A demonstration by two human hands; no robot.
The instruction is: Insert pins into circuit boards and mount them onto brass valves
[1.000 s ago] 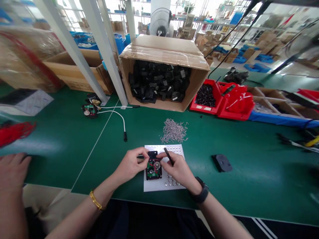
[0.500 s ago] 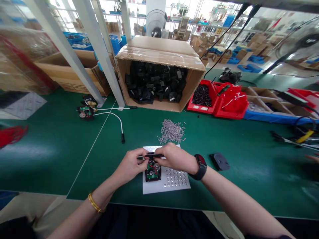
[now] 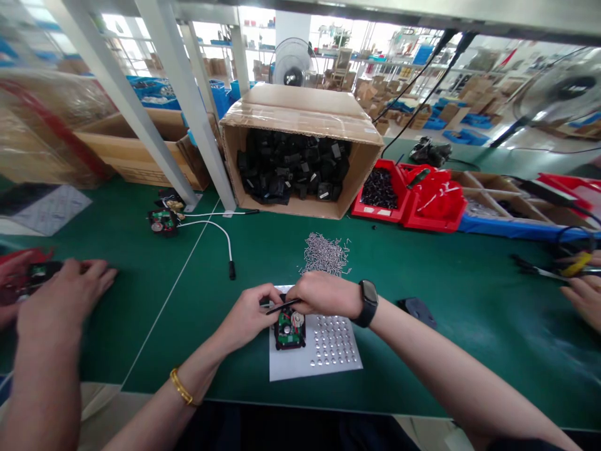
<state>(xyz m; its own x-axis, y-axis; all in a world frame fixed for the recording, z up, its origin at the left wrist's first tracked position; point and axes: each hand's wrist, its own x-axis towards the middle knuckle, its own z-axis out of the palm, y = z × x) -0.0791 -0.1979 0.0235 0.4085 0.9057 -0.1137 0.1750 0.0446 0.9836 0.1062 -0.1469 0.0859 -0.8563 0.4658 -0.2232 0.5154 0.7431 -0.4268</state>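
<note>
A small black housing with a green circuit board (image 3: pixel 290 329) lies on a white sheet (image 3: pixel 282 369) that carries rows of small shiny round parts (image 3: pixel 331 343). My left hand (image 3: pixel 246 314) is closed, pinching the housing's top left edge. My right hand (image 3: pixel 323 293) is closed on a thin black stick-like tool (image 3: pixel 282 306), whose tip points left across the top of the housing. A pile of small metal pins (image 3: pixel 325 254) lies just beyond the sheet. A black cover piece (image 3: pixel 417 309) rests to the right of my right wrist.
An open cardboard box of black parts (image 3: pixel 300 119) stands behind the pins. Red bins (image 3: pixel 408 194) sit to its right. A white cable (image 3: pixel 225 235) and another circuit-board unit (image 3: pixel 162 221) lie at left. A co-worker's hand (image 3: pixel 61 294) is at left, another person's hands (image 3: pixel 580 291) at right.
My right hand has turned over the housing, bringing the black tool from upright to lying across its top. A co-worker's hand has come back in at the left; hands appeared at right.
</note>
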